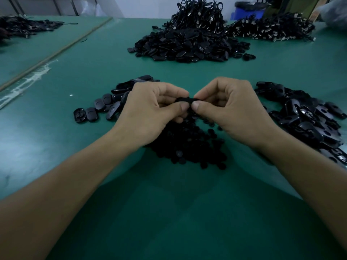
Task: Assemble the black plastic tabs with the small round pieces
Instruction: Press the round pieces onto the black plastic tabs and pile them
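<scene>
I hold one black tab (185,100) in front of me, just above the green table (169,212). My left hand (148,109) pinches its left end and my right hand (232,111) pinches its right end, each with the thumb under and the curled fingers over. The tab's long axis runs straight across from one hand to the other, and I see it nearly edge-on. Neither hand is nearer to it, so whichever thumb presses has the same short reach. Whether a round piece already sits in the tab I cannot tell, because my fingers cover its middle. The round pieces (187,149) lie in one heap directly under my hands and toward my body, so I judge the next pick to be a short drop down. I count one tab in hand and three heaps of tabs. The left heap (105,107) is just beside my left hand, the right heap (308,119) lies near my right wrist and shows holes in many pieces, and the far heap (185,45) sits well apart across the table. The pieces in each heap are too many to number (they overlap thickly). Behind the far heap lie two mounds of black cords (199,14).
</scene>
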